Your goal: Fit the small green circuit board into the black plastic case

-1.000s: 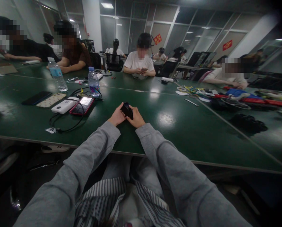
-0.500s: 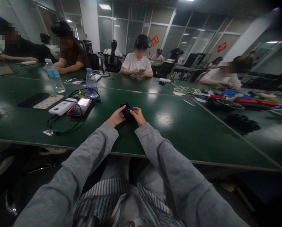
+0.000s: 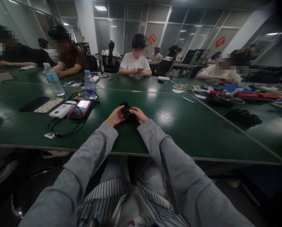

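Observation:
Between my two hands is a small black handheld device [image 3: 126, 111], dark-faced with a few faint light marks; its exact kind is too small to make out. My left hand [image 3: 116, 116] grips its left side, thumb on top. From the right, my right hand [image 3: 139, 115] holds the other side, its fingers curled at the edge and thumb over the face. The device is tilted just above or against the green table [image 3: 150, 138]; I cannot tell whether it touches. Fingers beneath it are hidden.
Left of my hands lie a red-edged phone [image 3: 80, 109], a white power bank [image 3: 62, 109] with a black cable, a patterned phone [image 3: 48, 105] and a dark phone [image 3: 34, 103]. Two water bottles [image 3: 90, 85] stand behind. Cables and bags [image 3: 235, 91] pile up right. Several people sit around.
My right thumb and fingers have shifted across the device, lifting away and settling back on its right side. More of its face shows. The view has shifted slightly.

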Motion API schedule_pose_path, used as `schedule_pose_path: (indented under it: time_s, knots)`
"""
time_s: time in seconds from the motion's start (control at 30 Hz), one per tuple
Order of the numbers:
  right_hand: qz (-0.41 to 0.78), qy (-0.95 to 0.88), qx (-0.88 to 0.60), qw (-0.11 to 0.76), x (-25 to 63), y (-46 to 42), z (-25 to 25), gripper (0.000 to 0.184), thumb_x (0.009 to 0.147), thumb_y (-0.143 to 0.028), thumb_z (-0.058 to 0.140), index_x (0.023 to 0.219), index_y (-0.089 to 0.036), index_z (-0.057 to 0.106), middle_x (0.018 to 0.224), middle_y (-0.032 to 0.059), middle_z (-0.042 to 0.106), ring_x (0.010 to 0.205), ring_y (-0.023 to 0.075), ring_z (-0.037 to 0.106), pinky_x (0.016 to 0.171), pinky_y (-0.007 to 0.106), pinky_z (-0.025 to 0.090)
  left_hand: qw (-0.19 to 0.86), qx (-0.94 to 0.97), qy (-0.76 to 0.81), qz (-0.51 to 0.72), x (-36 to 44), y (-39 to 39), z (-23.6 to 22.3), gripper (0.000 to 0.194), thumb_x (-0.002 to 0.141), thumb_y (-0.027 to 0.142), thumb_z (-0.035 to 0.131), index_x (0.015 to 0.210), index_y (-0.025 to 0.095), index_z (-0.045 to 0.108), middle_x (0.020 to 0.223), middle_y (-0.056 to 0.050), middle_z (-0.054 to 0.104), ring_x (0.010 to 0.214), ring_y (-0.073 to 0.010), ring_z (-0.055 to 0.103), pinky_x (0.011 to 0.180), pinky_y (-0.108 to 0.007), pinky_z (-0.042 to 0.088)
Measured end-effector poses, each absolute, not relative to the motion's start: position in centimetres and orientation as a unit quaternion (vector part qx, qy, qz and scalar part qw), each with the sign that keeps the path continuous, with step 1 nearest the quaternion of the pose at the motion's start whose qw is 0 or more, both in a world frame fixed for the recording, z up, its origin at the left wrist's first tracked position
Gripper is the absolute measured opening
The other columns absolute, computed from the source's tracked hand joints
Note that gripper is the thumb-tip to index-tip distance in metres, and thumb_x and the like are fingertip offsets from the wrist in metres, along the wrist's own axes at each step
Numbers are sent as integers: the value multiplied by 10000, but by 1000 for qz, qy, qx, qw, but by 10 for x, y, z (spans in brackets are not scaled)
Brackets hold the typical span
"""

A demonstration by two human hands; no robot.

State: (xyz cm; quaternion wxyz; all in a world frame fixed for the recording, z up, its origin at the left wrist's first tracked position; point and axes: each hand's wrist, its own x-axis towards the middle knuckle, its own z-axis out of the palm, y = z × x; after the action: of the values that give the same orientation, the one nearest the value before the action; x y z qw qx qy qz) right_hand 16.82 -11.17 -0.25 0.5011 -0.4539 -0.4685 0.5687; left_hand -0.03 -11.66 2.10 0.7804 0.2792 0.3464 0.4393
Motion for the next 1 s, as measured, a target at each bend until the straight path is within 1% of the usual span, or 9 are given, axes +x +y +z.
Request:
schedule_pose_path:
  time_s: [0.17, 0.3, 0.4, 0.5, 0.57, 0.63, 0.7, 0.9, 1.0]
  knots:
    - [584, -450, -448, 507, 165, -111, -3, 414, 666, -307, 776, 1001, -221, 548, 768, -18, 663, 674, 140, 620, 613, 275, 505, 776, 277, 346, 448, -2, -118, 23, 129, 868, 290, 601, 850, 163, 604, 722, -6, 641, 634, -134, 622, 676, -285, 503]
    - [580, -441, -439, 526, 163, -109, -6, 443, 637, -302, 785, 996, -219, 538, 752, -22, 660, 661, 137, 609, 597, 266, 484, 780, 277, 343, 444, -3, -118, 23, 145, 873, 293, 603, 824, 157, 600, 706, -1, 639, 637, -130, 624, 671, -282, 508]
    - [572, -442, -432, 539, 162, -109, -8, 468, 614, -304, 788, 994, -223, 527, 731, -32, 655, 646, 138, 607, 598, 270, 482, 780, 290, 333, 443, -2, -114, 19, 169, 837, 317, 664, 841, 155, 617, 732, -4, 646, 641, -130, 628, 667, -283, 513]
    - [559, -435, -433, 557, 162, -109, -8, 480, 599, -309, 791, 985, -220, 520, 704, -42, 646, 617, 128, 595, 590, 263, 473, 775, 314, 328, 440, -1, -108, 11, 237, 786, 345, 732, 883, 154, 631, 772, -20, 658, 674, -135, 642, 669, -276, 518]
    - [549, -422, -440, 572, 162, -108, -8, 482, 589, -319, 798, 968, -218, 517, 691, -49, 633, 603, 121, 586, 583, 257, 466, 756, 346, 325, 451, 2, -104, 5, 286, 748, 302, 777, 942, 152, 629, 825, -33, 676, 700, -127, 652, 673, -255, 515]
    - [543, -410, -446, 582, 163, -107, -8, 478, 584, -328, 806, 950, -220, 518, 682, -56, 619, 594, 118, 580, 576, 255, 463, 733, 378, 315, 470, 4, -101, 0, 395, 684, 182, 820, 1015, 158, 606, 893, -38, 692, 756, -128, 671, 705, -244, 518]
    - [544, -403, -448, 584, 163, -106, -8, 469, 585, -326, 810, 939, -223, 521, 680, -57, 614, 592, 121, 580, 569, 257, 465, 715, 398, 312, 483, 6, -99, -4, 498, 645, 108, 831, 1073, 156, 581, 935, -47, 697, 795, -132, 683, 724, -236, 520]
    - [567, -389, -431, 584, 162, -109, -5, 460, 579, -283, 814, 925, -226, 516, 698, -52, 630, 604, 122, 594, 562, 249, 477, 687, 409, 348, 489, 5, -95, -7, 513, 631, 136, 848, 1074, 147, 590, 894, -41, 687, 718, -105, 669, 625, -195, 495]
    - [569, -389, -435, 580, 162, -111, -3, 443, 587, -276, 806, 923, -221, 522, 694, -53, 623, 601, 118, 594, 556, 244, 474, 686, 414, 348, 487, 4, -96, -6, 542, 606, 142, 864, 1078, 152, 599, 858, -26, 679, 672, -90, 647, 611, -195, 489]
